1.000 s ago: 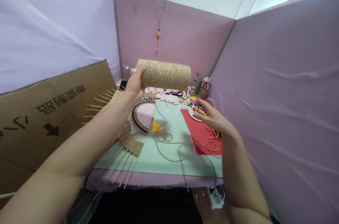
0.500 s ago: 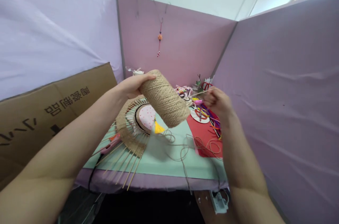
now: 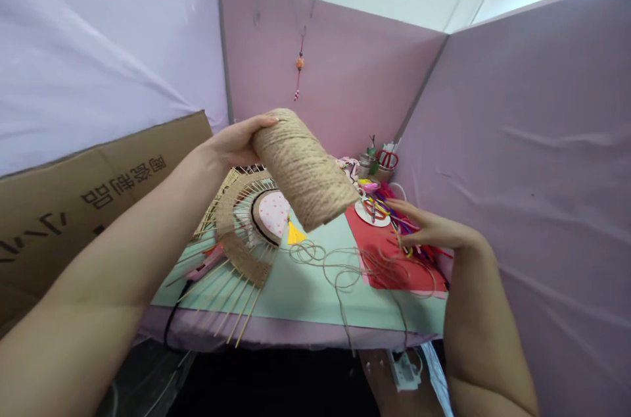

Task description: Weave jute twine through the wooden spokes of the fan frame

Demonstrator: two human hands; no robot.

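Observation:
My left hand (image 3: 246, 139) grips the upper end of a big roll of jute twine (image 3: 305, 173), held tilted in the air above the table. Over the red sheet (image 3: 389, 266) at the right, my right hand (image 3: 424, 226) has its fingers spread, with nothing gripped between them that I can make out. Loose loops of twine (image 3: 340, 266) lie across the green mat and the red sheet. A woven fan shape (image 3: 236, 243) with thin sticks rests at the left of the mat, beside a yellow tassel (image 3: 296, 233).
A pink glue gun (image 3: 203, 267) with a black cord lies under the sticks. Cardboard (image 3: 108, 200) leans at the left. Scissors with red handles (image 3: 387, 158) stand in a holder at the back right, near colourful strips (image 3: 404, 223). A power strip (image 3: 407, 372) is below the table edge.
My right hand has let go of the twine strand, opened and moved down and to the right. The roll has shifted slightly up and left with my left hand. More twine loops lie at the right.

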